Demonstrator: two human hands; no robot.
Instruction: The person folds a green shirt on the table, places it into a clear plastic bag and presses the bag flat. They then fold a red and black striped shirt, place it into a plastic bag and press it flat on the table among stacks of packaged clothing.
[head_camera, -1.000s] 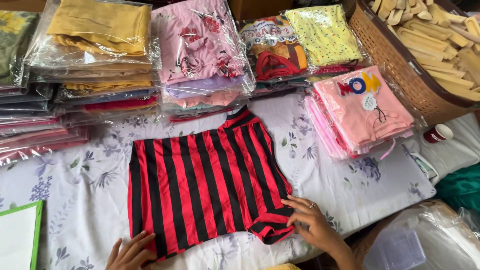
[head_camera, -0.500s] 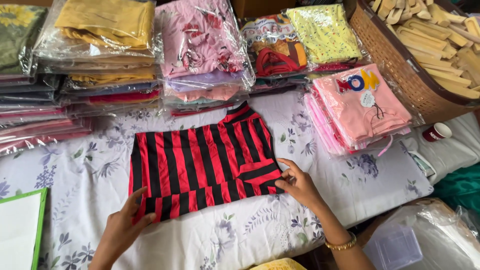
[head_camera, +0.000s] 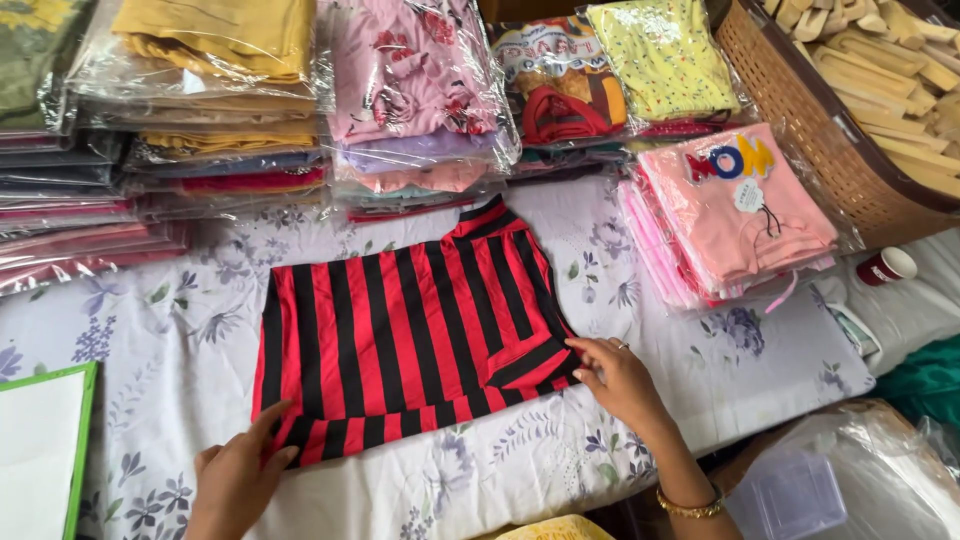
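my left hand (head_camera: 235, 480) runs off the bottom edge; the green-edged board (head_camera: 45, 450) is cut at the corner, the basket (head_camera: 830, 150) at the right.

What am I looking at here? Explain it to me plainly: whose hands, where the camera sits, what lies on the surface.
There is no machine: a person works with bare hands, filmed by a camera worn on their head, looking down. The left hand presses the lower left corner of a red and black striped shirt, and the right hand presses its folded right edge. The shirt lies flat on a floral cloth. Behind it stand stacks of bagged clothes; a pile of pink garments and a wicker basket are to the right.
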